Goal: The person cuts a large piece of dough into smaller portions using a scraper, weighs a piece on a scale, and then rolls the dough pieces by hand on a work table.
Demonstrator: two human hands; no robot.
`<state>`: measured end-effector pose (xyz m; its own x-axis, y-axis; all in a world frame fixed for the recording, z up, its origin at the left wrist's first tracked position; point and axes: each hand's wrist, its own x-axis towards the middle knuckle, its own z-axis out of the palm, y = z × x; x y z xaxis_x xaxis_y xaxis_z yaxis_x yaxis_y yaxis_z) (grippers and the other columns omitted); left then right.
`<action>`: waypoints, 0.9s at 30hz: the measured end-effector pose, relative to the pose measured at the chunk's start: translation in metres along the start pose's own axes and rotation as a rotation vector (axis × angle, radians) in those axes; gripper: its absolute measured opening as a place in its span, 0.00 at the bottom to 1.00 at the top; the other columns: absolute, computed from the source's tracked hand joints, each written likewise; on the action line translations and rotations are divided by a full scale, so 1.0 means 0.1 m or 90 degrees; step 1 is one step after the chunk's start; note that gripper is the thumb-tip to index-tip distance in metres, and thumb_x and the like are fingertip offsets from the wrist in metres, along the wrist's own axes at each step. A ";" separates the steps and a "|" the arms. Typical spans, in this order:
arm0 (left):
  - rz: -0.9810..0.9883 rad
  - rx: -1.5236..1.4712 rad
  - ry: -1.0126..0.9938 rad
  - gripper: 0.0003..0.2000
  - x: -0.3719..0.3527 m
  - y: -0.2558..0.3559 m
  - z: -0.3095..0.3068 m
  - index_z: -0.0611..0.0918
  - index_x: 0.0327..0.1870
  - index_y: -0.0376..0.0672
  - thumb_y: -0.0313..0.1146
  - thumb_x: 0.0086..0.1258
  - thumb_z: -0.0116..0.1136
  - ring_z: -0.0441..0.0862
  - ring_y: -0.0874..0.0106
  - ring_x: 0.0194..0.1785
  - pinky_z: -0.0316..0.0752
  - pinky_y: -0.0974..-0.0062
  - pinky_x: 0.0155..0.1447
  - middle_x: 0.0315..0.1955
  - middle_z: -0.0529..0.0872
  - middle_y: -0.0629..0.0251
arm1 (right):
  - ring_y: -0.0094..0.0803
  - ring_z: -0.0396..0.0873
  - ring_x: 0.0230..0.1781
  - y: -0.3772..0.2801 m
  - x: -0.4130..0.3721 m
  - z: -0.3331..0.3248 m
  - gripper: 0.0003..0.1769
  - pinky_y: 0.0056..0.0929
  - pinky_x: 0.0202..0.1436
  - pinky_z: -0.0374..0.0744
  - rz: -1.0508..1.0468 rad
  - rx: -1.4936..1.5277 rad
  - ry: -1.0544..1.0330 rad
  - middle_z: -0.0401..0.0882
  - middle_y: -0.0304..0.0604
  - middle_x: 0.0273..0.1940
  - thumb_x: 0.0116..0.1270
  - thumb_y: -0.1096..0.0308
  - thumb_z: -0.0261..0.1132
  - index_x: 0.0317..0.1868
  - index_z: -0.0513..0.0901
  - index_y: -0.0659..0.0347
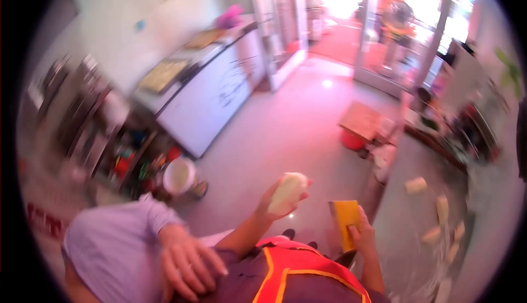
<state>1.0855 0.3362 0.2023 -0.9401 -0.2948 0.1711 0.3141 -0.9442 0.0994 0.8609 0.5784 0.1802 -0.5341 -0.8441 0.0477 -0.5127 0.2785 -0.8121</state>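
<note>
My left hand is raised in front of me, its fingers wrapped round a pale, oblong piece of dough. Lower and to the right, my right hand grips a flat yellow dough scraper, held upright beside the worktable. Several pale dough pieces lie scattered on that table, to the right of my right hand. The view is somewhat blurred.
Close on my left, a person in a lavender top rests a hand against my upper arm. A white bucket stands by cluttered shelves. A counter bears trays. Ahead are glass doors and a stool-like wooden board over a red tub.
</note>
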 end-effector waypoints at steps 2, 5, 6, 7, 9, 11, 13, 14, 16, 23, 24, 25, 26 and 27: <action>0.062 0.105 -0.060 0.26 -0.25 0.16 0.16 0.66 0.63 0.40 0.51 0.74 0.45 0.73 0.55 0.57 0.78 0.58 0.50 0.62 0.66 0.54 | 0.52 0.81 0.48 -0.11 0.15 0.13 0.36 0.42 0.49 0.79 -0.098 -0.005 -0.026 0.80 0.60 0.48 0.61 0.69 0.61 0.71 0.61 0.50; 0.111 0.756 -0.473 0.21 -0.88 0.37 1.95 0.74 0.48 0.41 0.51 0.68 0.54 0.75 0.60 0.43 0.74 0.65 0.41 0.44 0.72 0.60 | 0.49 0.80 0.51 -0.21 0.39 0.37 0.35 0.40 0.52 0.79 -0.086 0.019 -0.106 0.77 0.58 0.54 0.62 0.69 0.60 0.70 0.61 0.50; 0.152 0.949 -0.650 0.20 -1.03 0.37 2.45 0.76 0.43 0.41 0.51 0.67 0.57 0.76 0.62 0.39 0.72 0.68 0.37 0.38 0.74 0.61 | 0.49 0.80 0.51 -0.23 0.48 0.46 0.35 0.40 0.52 0.79 -0.074 0.028 -0.149 0.77 0.58 0.55 0.63 0.69 0.60 0.71 0.61 0.50; 0.167 1.038 -0.760 0.19 -1.15 0.36 2.72 0.79 0.38 0.42 0.51 0.65 0.61 0.76 0.64 0.34 0.71 0.70 0.34 0.32 0.77 0.63 | 0.49 0.80 0.51 -0.26 0.60 0.55 0.34 0.40 0.52 0.79 -0.057 0.033 -0.184 0.77 0.58 0.55 0.63 0.69 0.60 0.71 0.61 0.51; 0.163 1.076 -0.787 0.19 -1.28 0.44 2.83 0.81 0.34 0.42 0.52 0.63 0.64 0.77 0.65 0.30 0.69 0.72 0.32 0.27 0.79 0.64 | 0.37 0.82 0.47 -0.69 0.77 0.72 0.35 0.34 0.49 0.79 -0.131 0.039 -0.210 0.81 0.56 0.48 0.63 0.66 0.61 0.70 0.62 0.55; 0.179 1.050 -0.633 0.20 -1.26 0.48 2.38 0.77 0.41 0.42 0.52 0.66 0.59 0.76 0.63 0.37 0.70 0.67 0.38 0.36 0.76 0.61 | 0.35 0.82 0.45 -1.16 0.85 0.78 0.35 0.33 0.47 0.78 -0.180 0.054 -0.243 0.82 0.55 0.47 0.62 0.67 0.60 0.71 0.62 0.56; 0.157 0.765 -0.271 0.21 -1.21 0.63 1.53 0.74 0.49 0.42 0.52 0.68 0.54 0.75 0.61 0.44 0.70 0.61 0.45 0.45 0.73 0.59 | 0.34 0.82 0.42 -1.40 1.00 0.92 0.35 0.31 0.45 0.78 -0.199 0.053 -0.242 0.82 0.53 0.45 0.62 0.68 0.59 0.71 0.62 0.58; 0.172 0.503 -0.117 0.23 -1.11 0.69 1.09 0.72 0.53 0.41 0.52 0.70 0.52 0.75 0.60 0.47 0.70 0.59 0.49 0.49 0.71 0.58 | 0.33 0.82 0.41 -0.97 1.30 1.13 0.35 0.31 0.44 0.78 -0.220 0.056 -0.265 0.82 0.53 0.45 0.62 0.68 0.59 0.71 0.62 0.58; 0.269 0.163 0.024 0.25 -0.94 0.80 0.53 0.68 0.61 0.41 0.52 0.72 0.47 0.74 0.58 0.55 0.70 0.53 0.55 0.58 0.68 0.55 | 0.37 0.83 0.39 -0.89 1.53 1.36 0.35 0.34 0.42 0.79 -0.220 0.062 -0.336 0.82 0.54 0.43 0.62 0.69 0.59 0.71 0.61 0.57; 0.397 0.114 -0.024 0.30 -1.12 1.15 0.06 0.64 0.69 0.44 0.54 0.73 0.44 0.72 0.55 0.63 0.55 0.45 0.72 0.69 0.64 0.53 | 0.43 0.82 0.25 -1.03 1.98 2.00 0.35 0.37 0.31 0.79 -0.266 -0.091 -0.429 0.80 0.56 0.29 0.63 0.64 0.62 0.70 0.62 0.56; 0.392 0.043 0.004 0.31 -1.22 1.18 -0.02 0.63 0.69 0.43 0.55 0.72 0.46 0.71 0.52 0.64 0.57 0.46 0.71 0.69 0.63 0.52 | 0.58 0.79 0.30 -1.18 1.96 1.95 0.34 0.48 0.32 0.77 -0.284 -0.049 -0.430 0.79 0.62 0.30 0.65 0.61 0.60 0.71 0.61 0.50; 0.377 -0.018 -0.001 0.31 -1.30 1.18 -0.06 0.65 0.69 0.43 0.55 0.71 0.46 0.71 0.50 0.64 0.60 0.46 0.69 0.69 0.63 0.50 | 0.59 0.79 0.31 -1.12 1.99 2.02 0.34 0.49 0.34 0.77 -0.311 -0.067 -0.435 0.79 0.62 0.31 0.65 0.62 0.59 0.71 0.59 0.47; 0.363 -0.079 -0.004 0.31 -1.33 1.16 0.03 0.66 0.68 0.44 0.56 0.71 0.47 0.70 0.48 0.63 0.64 0.47 0.67 0.68 0.63 0.49 | 0.59 0.79 0.32 -1.21 1.98 1.99 0.35 0.51 0.36 0.76 -0.293 -0.088 -0.447 0.80 0.61 0.32 0.66 0.60 0.58 0.72 0.56 0.43; 0.363 -0.150 0.029 0.31 -1.35 1.12 0.21 0.67 0.67 0.44 0.57 0.71 0.46 0.70 0.47 0.63 0.67 0.48 0.64 0.68 0.63 0.48 | 0.59 0.79 0.32 -1.22 2.00 2.01 0.35 0.51 0.37 0.76 -0.284 -0.102 -0.452 0.80 0.60 0.33 0.66 0.60 0.57 0.73 0.55 0.43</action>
<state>1.2500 0.2736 0.2111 -0.6390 -0.7637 0.0916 0.7360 -0.6417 -0.2156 0.9520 0.2837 0.1714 0.2614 -0.9623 -0.0758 -0.6922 -0.1321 -0.7096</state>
